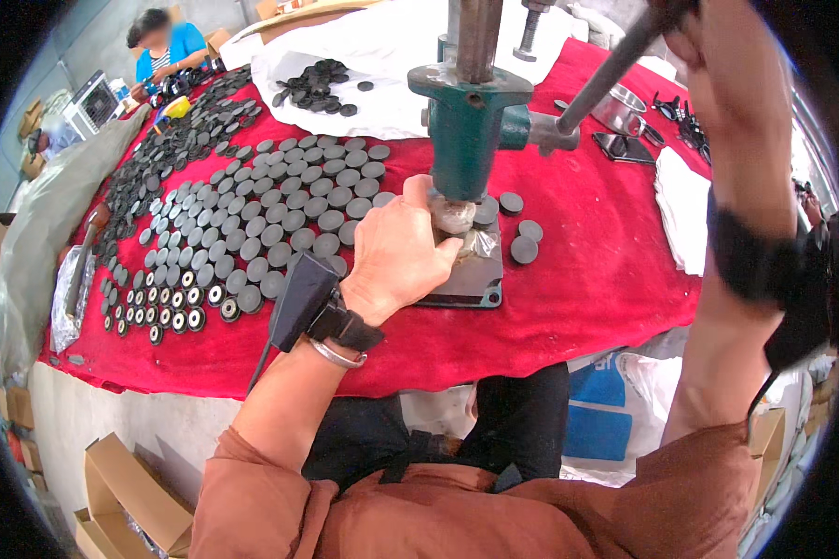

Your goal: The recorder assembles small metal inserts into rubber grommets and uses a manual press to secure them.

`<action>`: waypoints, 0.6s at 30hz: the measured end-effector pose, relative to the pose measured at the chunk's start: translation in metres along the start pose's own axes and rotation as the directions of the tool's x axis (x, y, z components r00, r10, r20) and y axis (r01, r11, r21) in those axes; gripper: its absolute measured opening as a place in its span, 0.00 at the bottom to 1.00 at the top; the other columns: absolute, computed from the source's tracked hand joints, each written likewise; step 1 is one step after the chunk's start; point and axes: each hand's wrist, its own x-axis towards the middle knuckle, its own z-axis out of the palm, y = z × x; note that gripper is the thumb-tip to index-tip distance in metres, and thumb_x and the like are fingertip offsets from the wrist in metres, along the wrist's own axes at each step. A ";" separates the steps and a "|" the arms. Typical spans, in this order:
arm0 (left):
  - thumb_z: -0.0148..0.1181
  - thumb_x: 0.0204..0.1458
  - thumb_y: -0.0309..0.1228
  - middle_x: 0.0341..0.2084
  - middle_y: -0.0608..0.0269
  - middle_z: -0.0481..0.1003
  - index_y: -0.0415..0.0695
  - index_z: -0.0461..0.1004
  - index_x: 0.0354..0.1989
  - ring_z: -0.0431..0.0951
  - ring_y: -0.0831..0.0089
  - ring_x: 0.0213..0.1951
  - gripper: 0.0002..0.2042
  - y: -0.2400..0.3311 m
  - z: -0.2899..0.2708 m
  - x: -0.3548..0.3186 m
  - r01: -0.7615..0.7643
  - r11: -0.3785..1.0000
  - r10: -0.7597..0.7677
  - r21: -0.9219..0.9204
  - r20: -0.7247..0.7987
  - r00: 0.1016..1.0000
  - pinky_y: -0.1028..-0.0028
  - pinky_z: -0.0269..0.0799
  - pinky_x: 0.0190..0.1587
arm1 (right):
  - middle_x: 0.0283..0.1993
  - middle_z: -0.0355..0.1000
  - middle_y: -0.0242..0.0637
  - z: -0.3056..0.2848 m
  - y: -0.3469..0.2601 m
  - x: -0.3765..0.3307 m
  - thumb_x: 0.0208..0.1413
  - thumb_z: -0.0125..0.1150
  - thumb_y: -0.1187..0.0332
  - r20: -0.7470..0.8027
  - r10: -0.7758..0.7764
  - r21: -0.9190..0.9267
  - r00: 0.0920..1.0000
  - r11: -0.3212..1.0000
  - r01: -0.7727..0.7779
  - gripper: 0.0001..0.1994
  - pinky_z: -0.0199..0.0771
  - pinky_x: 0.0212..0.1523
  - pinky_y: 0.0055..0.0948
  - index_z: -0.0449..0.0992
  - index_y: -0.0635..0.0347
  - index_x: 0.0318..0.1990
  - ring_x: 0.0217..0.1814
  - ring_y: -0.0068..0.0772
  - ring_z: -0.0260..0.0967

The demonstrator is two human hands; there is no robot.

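Observation:
A green hand press (466,121) stands on a red cloth (606,279). My left hand (396,247) reaches under its ram and holds a small round part (454,216) on the press base (480,279). My right hand (694,28) is raised at the top right, closed around the grey lever bar (606,74) of the press. Many dark round discs (289,205) lie in rows on the cloth to the left of my left hand. A few loose discs (524,238) sit right of the press.
Another person (163,51) sits at the far left end of the table. A white sheet (382,65) at the back holds a pile of black discs. A metal bowl (620,107) and white cloth (682,205) lie right. Cardboard boxes (121,494) stand on the floor.

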 end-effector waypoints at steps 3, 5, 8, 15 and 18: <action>0.68 0.37 0.36 0.37 0.47 0.76 0.37 0.59 0.55 0.77 0.52 0.39 0.36 -0.005 -0.004 -0.008 -0.005 0.999 0.002 -0.053 -0.060 0.998 0.61 0.72 0.42 | 0.26 0.67 0.36 -0.053 0.015 -0.022 0.47 0.47 0.86 0.508 -0.611 -0.517 0.607 0.347 0.783 0.11 0.57 0.23 0.19 0.71 0.67 0.37 0.22 0.22 0.57; 0.68 0.36 0.36 0.38 0.48 0.76 0.36 0.57 0.56 0.77 0.53 0.40 0.38 -0.007 -0.002 -0.009 -0.040 0.996 0.032 -0.083 -0.089 0.996 0.62 0.72 0.43 | 0.26 0.67 0.37 -0.047 0.002 -0.069 0.46 0.46 0.85 0.290 -0.503 -0.432 0.814 0.690 0.580 0.10 0.59 0.27 0.22 0.68 0.64 0.37 0.24 0.24 0.59; 0.67 0.39 0.32 0.41 0.49 0.75 0.35 0.53 0.59 0.76 0.56 0.43 0.39 -0.026 -0.011 -0.025 -0.045 0.998 0.038 -0.044 -0.149 0.988 0.64 0.71 0.46 | 0.28 0.69 0.41 -0.050 -0.012 -0.137 0.43 0.44 0.80 0.193 -0.039 -0.021 0.980 0.999 0.044 0.12 0.64 0.39 0.33 0.57 0.57 0.37 0.29 0.30 0.63; 0.66 0.40 0.30 0.40 0.50 0.75 0.35 0.55 0.58 0.76 0.56 0.42 0.36 -0.026 -0.018 -0.059 -0.041 0.991 0.022 -0.131 -0.141 0.990 0.65 0.71 0.46 | 0.33 0.72 0.45 -0.065 0.021 -0.180 0.34 0.65 0.78 0.217 -0.209 0.041 0.954 0.978 0.205 0.23 0.60 0.25 0.30 0.59 0.55 0.38 0.23 0.34 0.66; 0.67 0.40 0.28 0.34 0.52 0.75 0.37 0.63 0.53 0.76 0.61 0.37 0.30 -0.027 -0.009 -0.080 -0.113 0.987 0.093 -0.114 -0.168 0.981 0.68 0.72 0.41 | 0.32 0.70 0.44 -0.062 0.009 -0.154 0.44 0.52 0.75 0.345 -0.138 0.035 0.928 0.990 0.134 0.12 0.65 0.35 0.29 0.56 0.55 0.35 0.20 0.26 0.55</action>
